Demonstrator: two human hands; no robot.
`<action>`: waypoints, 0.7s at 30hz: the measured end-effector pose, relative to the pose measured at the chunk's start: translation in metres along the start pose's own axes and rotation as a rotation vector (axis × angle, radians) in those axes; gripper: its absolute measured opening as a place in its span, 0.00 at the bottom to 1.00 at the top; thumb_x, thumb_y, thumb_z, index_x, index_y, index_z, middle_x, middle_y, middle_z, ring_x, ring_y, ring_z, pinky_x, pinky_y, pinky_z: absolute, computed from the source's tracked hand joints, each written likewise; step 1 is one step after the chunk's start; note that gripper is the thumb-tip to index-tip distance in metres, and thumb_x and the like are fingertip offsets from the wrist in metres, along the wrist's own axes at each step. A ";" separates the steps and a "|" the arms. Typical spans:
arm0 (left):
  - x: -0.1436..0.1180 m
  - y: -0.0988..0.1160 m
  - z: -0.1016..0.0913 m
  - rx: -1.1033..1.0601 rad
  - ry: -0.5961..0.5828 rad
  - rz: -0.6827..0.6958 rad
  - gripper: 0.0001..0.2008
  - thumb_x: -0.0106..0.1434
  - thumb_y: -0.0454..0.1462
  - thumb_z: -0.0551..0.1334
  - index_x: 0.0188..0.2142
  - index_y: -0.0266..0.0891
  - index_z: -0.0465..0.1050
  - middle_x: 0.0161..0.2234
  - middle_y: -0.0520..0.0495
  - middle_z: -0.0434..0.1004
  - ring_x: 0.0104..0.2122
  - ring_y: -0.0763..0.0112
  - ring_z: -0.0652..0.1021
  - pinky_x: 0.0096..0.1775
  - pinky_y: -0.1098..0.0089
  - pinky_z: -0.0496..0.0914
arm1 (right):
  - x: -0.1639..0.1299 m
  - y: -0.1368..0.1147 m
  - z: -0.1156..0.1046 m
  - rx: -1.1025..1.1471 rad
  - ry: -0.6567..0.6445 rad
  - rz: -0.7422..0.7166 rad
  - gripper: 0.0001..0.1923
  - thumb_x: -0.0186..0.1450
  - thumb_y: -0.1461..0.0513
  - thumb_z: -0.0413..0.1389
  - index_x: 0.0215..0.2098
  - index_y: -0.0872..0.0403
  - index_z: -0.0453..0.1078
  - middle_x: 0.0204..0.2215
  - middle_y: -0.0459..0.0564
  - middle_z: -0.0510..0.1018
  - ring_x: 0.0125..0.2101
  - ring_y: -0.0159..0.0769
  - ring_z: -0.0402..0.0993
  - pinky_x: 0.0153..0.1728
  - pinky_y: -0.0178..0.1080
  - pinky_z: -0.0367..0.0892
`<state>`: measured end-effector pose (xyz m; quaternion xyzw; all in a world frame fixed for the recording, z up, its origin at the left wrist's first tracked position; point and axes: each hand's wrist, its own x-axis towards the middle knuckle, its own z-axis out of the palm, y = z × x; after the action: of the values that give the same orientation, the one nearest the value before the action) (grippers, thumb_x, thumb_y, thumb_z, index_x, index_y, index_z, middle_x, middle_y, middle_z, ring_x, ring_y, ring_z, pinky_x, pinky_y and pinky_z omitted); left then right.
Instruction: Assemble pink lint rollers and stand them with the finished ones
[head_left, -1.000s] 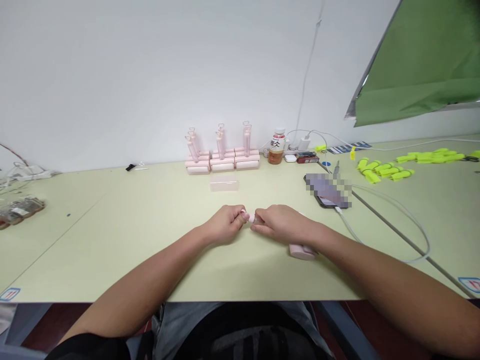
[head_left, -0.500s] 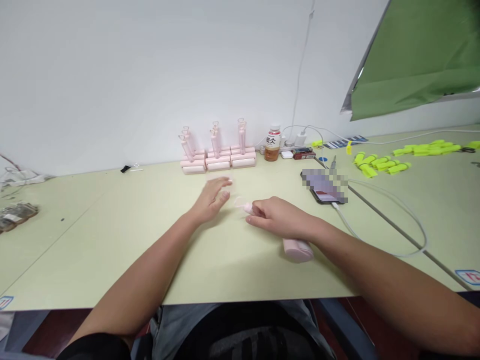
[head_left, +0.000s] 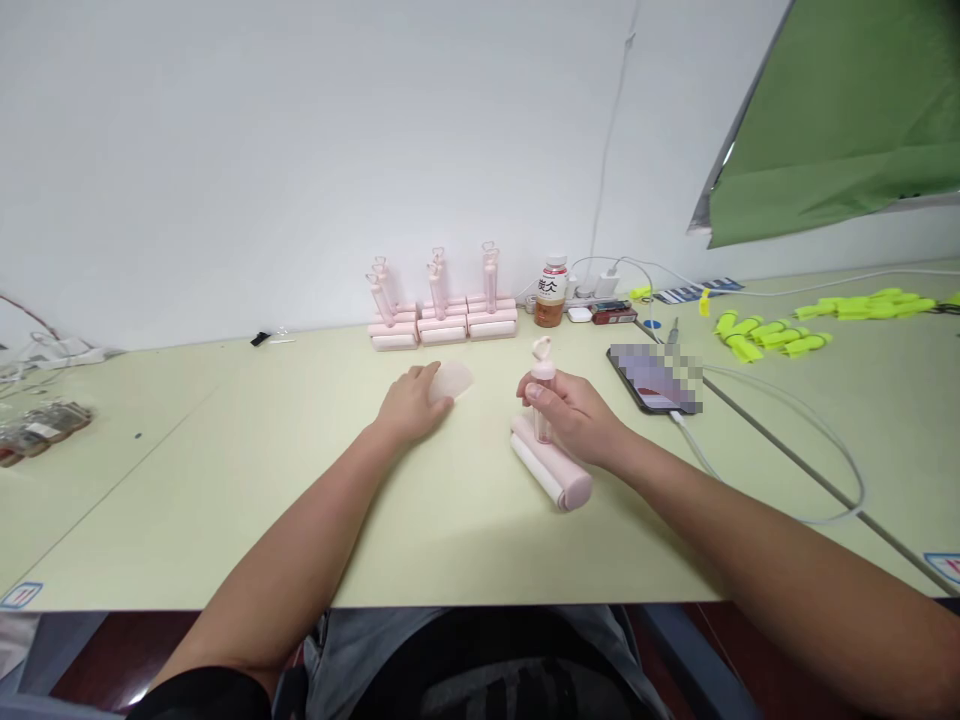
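My right hand (head_left: 566, 410) is wrapped round the clear handle of a pink mini mop (head_left: 566, 475), which looks to be of that kind. The handle stands upright, with a pink heart-shaped loop on top. Below it, the roll-shaped pink head with a white strip rests on the table, set at a slant. Left of it, my left hand (head_left: 411, 402) lies low over the table, closed with thumb and fingers at the edge of a thin, pale translucent piece (head_left: 454, 380). What that piece is I cannot make out.
Several matching pink mini mops (head_left: 442, 325) stand against the wall. A drink bottle (head_left: 551, 292), a phone (head_left: 649, 378) on a charging cable and several yellow strips (head_left: 776, 330) are to the right. Bagged items (head_left: 45, 430) lie far left.
My right hand has turned the mop's handle from lying leftward to upright, and its head shows more fully. My left hand has lowered, and the pale piece now shows at its fingers.
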<state>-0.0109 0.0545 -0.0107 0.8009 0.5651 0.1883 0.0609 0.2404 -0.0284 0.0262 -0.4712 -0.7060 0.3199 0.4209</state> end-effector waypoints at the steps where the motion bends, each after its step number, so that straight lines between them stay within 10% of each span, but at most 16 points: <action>1: -0.001 0.001 0.001 -0.076 -0.019 -0.027 0.32 0.61 0.47 0.60 0.63 0.39 0.60 0.55 0.35 0.69 0.53 0.47 0.71 0.53 0.53 0.64 | 0.000 0.002 0.000 -0.009 0.016 -0.018 0.21 0.66 0.45 0.49 0.32 0.55 0.67 0.24 0.47 0.72 0.23 0.33 0.69 0.25 0.35 0.65; 10: -0.008 0.019 0.009 -1.238 -0.066 -0.313 0.20 0.67 0.50 0.53 0.53 0.42 0.62 0.42 0.44 0.73 0.26 0.73 0.77 0.24 0.72 0.68 | 0.002 0.008 0.003 0.352 0.297 -0.124 0.21 0.61 0.45 0.59 0.36 0.55 0.70 0.26 0.49 0.78 0.25 0.37 0.77 0.28 0.41 0.76; 21: -0.021 0.036 0.010 -1.414 -0.261 -0.190 0.24 0.68 0.50 0.55 0.59 0.44 0.58 0.43 0.44 0.73 0.34 0.69 0.79 0.34 0.67 0.76 | 0.006 0.013 0.010 0.569 0.322 -0.057 0.20 0.59 0.48 0.63 0.37 0.54 0.70 0.35 0.49 0.78 0.29 0.38 0.80 0.35 0.48 0.80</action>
<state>0.0190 0.0234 -0.0137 0.5333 0.3636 0.4055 0.6473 0.2353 -0.0190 0.0120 -0.3593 -0.5257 0.4138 0.6506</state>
